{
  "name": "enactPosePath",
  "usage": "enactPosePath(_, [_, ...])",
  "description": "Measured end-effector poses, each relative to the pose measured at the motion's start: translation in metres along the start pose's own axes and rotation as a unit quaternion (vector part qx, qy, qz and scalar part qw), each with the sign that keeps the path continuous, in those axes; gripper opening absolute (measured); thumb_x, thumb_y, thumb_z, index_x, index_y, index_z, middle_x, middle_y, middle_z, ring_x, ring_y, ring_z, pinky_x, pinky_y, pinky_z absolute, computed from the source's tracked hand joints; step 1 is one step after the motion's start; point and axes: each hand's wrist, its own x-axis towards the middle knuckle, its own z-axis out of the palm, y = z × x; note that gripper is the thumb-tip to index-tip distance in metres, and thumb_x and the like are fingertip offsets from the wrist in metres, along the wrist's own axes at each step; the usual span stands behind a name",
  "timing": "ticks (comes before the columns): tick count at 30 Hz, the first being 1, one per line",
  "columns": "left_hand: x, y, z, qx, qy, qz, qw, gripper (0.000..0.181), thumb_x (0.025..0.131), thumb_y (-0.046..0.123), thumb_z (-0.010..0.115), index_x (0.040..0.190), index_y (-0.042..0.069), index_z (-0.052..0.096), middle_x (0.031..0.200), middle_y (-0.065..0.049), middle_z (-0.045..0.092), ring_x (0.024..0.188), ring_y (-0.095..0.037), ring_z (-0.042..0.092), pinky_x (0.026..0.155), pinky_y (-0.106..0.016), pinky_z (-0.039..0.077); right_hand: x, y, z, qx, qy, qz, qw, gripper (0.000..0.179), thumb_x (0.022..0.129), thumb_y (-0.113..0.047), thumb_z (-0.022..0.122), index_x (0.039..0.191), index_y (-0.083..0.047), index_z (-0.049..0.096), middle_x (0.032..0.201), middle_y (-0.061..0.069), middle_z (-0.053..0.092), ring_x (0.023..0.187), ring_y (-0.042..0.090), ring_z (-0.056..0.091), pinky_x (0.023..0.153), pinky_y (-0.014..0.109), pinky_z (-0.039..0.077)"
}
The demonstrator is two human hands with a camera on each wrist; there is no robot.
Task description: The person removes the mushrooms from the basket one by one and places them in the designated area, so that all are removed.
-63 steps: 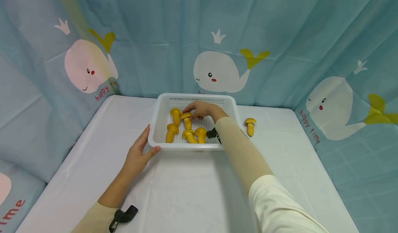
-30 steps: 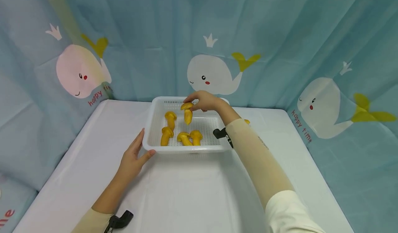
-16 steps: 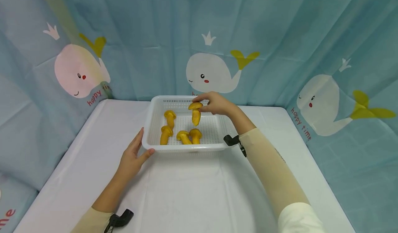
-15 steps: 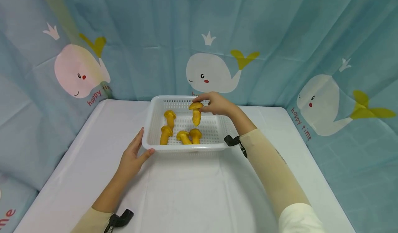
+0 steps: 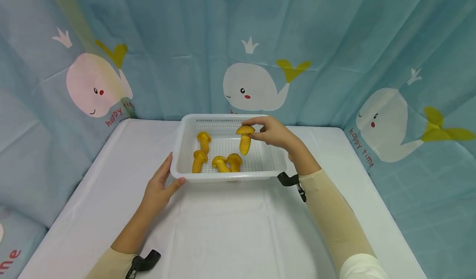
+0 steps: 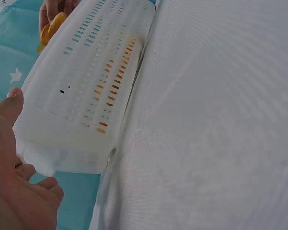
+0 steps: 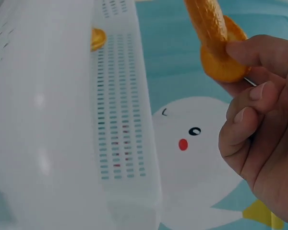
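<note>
My right hand (image 5: 273, 132) pinches a yellow mushroom (image 5: 244, 140) by its cap between thumb and fingers, stem hanging down, over the right part of a white perforated plastic basket (image 5: 223, 175). In the right wrist view the thumb presses the mushroom (image 7: 209, 28) where stem meets cap, while the other fingers curl below. Several more yellow mushrooms (image 5: 204, 141) lie in the left half of the basket. My left hand (image 5: 156, 194) rests at the basket's front left corner, fingers extended along the side, thumb at the front rim. The left wrist view shows the thumb beside the basket wall (image 6: 53, 110).
A white cloth covers the table (image 5: 223, 229). Another mushroom (image 5: 290, 158) outside the basket on the right is mostly hidden by my right wrist. A blue curtain (image 5: 178, 64) printed with whales stands right behind the basket and along both sides.
My right hand has taken hold of a mushroom at the back middle of the basket, lifted it and carried it to the right. The left hand has stayed at the basket corner.
</note>
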Motion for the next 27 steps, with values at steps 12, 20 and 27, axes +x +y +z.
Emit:
enactPosePath(12, [0.003, -0.015, -0.001, 0.002, 0.001, 0.012, 0.9999, 0.095, 0.091, 0.019, 0.079, 0.164, 0.034, 0.020, 0.169, 0.013, 0.020, 0.155, -0.024, 0.026, 0.116, -0.048, 0.033, -0.044, 0.020, -0.008, 0.036, 0.064, 0.003, 0.9973, 0.041, 0.097, -0.023, 0.073, 0.137, -0.026, 0.066, 0.142, -0.001, 0.060, 0.066, 0.032, 0.054, 0.053, 0.026, 0.043])
enactPosePath(20, [0.005, -0.015, 0.003, 0.004, -0.003, 0.003, 1.0000, 0.095, 0.091, 0.012, 0.078, 0.165, 0.029, 0.020, 0.171, 0.004, 0.020, 0.156, -0.027, 0.025, 0.117, -0.047, 0.031, -0.072, 0.033, -0.015, 0.041, 0.096, 0.005, 0.9945, 0.040, 0.097, -0.024, 0.074, 0.136, -0.024, 0.068, 0.139, 0.000, 0.062, 0.078, 0.028, 0.062, 0.068, 0.026, 0.053])
enactPosePath(27, [0.003, -0.015, 0.001, 0.004, -0.004, 0.001, 1.0000, 0.094, 0.093, 0.017, 0.078, 0.164, 0.033, 0.019, 0.170, 0.008, 0.019, 0.156, -0.025, 0.025, 0.120, -0.026, 0.030, -0.095, 0.042, -0.028, 0.053, 0.101, -0.005, 0.9934, 0.041, 0.098, -0.019, 0.071, 0.139, -0.021, 0.065, 0.143, 0.002, 0.059, 0.074, 0.027, 0.063, 0.053, 0.024, 0.046])
